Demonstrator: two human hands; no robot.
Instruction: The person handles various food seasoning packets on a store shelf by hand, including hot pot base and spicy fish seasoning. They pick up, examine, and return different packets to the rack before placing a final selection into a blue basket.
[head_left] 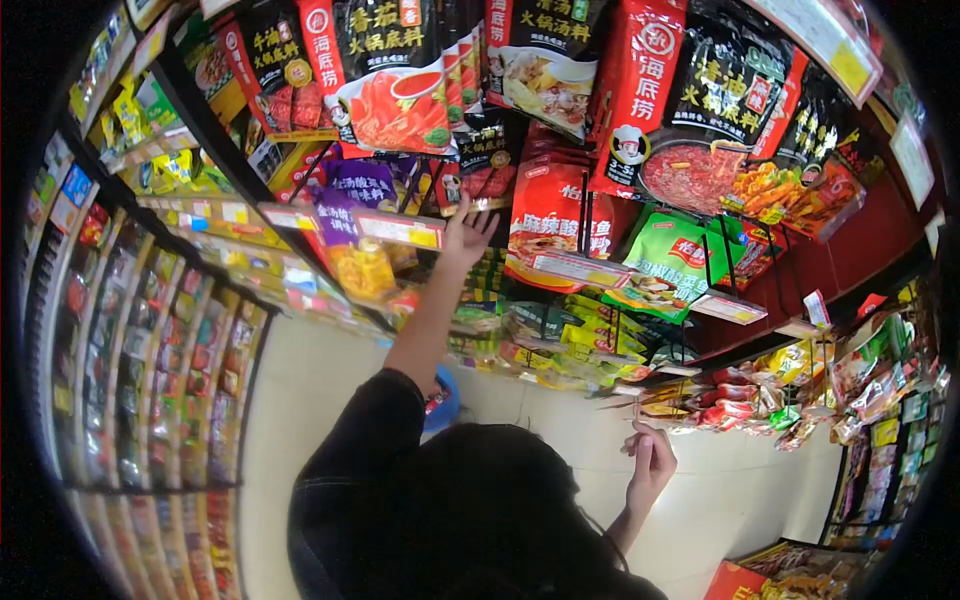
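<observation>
My left hand (pixel 470 238) reaches up to the shelf with its fingers apart. Its fingertips are right at the lower edge of a small black-and-red hotpot seasoning packet (pixel 484 165) hanging behind the price rail. To the left of this hand hangs a purple-and-yellow seasoning packet (pixel 352 235), and to the right a red seasoning packet (pixel 548 222). Down over the floor, my right hand (pixel 650 462) is loosely curled with the thumb against the fingers, and nothing shows in it.
Large hotpot base bags (pixel 390 85) hang along the top. A green packet (pixel 675 262) hangs farther right above a price tag (pixel 730 307). A blue basket (pixel 443 402) is partly hidden by my shoulder. More shelves (pixel 150 370) line the left side.
</observation>
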